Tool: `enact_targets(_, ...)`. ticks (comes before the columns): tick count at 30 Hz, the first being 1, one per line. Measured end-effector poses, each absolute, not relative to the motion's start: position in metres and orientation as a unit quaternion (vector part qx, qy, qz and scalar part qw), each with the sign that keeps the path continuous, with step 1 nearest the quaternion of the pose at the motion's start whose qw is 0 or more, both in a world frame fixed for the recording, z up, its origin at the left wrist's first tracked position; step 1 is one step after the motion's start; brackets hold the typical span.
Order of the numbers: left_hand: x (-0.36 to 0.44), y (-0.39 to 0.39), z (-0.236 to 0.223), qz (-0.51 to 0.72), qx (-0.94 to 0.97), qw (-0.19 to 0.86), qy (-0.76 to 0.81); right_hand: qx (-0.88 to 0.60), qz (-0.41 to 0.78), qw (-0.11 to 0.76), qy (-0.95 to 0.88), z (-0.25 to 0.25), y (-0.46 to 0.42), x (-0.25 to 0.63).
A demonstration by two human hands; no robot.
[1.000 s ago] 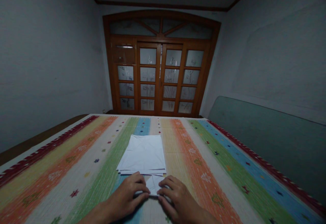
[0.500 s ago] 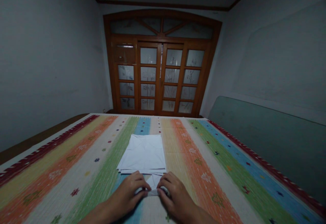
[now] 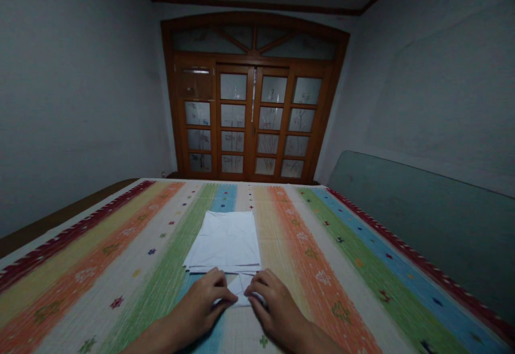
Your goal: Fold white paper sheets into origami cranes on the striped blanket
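Note:
A small folded piece of white paper (image 3: 240,285) lies on the striped tablecloth between my two hands, creases showing on its face. My left hand (image 3: 210,299) pinches its left side, thumb and fingers bent together near the front edge. At its right side my right hand (image 3: 270,299) has its fingers curled and closed on the paper. The fingers hide much of both sides of the paper. Just beyond the hands rests a stack of white paper sheets (image 3: 226,240), its near edges slightly uneven.
The tablecloth (image 3: 322,289) with coloured stripes covers the table. Its dark wooden edge (image 3: 72,204) shows at the left. A grey-green panel (image 3: 410,209) stands along the right side. Wooden doors with glass panes (image 3: 253,123) fill the far wall.
Both hands stay on the folded paper. The left fingertips have shifted slightly right and the right ones slightly left, closer together. The paper's raised front strip now looks flatter.

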State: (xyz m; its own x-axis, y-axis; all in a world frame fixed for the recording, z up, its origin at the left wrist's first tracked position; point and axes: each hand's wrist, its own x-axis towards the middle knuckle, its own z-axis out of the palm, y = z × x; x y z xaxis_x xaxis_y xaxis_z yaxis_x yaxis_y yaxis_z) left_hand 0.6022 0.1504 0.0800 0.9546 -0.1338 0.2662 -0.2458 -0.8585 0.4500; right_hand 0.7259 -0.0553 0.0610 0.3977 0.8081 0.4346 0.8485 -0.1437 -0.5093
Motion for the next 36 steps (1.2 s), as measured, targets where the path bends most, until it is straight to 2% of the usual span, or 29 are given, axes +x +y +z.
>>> enact_targets(3, 0.598, 0.152, 0.090, 0.104, 0.966, 0.197, -0.128, -0.750, -0.044, 0.333, -0.570, 0.063, -0.058, 0.727)
enact_targets(8, 0.596, 0.162, 0.099, 0.096, 0.968, 0.159, -0.171, -0.729, -0.080, 0.236, -0.638, 0.067, -0.064, 0.730)
enact_targets(13, 0.598, 0.171, 0.084, 0.160, 0.961, 0.106, -0.201, -0.724, -0.101, 0.220, -0.646, 0.070, -0.063, 0.730)
enact_targets(19, 0.602, 0.174, 0.067, 0.244, 0.946, 0.050, -0.209, -0.725, -0.063, 0.280, -0.626, 0.072, -0.062, 0.730)
enact_targets(28, 0.599, 0.171, 0.076, 0.203, 0.949, 0.187, -0.155, -0.736, -0.038, 0.383, -0.557, 0.062, -0.062, 0.736)
enact_targets(36, 0.598, 0.166, 0.079, 0.194, 0.947, 0.204, -0.154, -0.715, -0.077, 0.402, -0.567, 0.061, -0.061, 0.739)
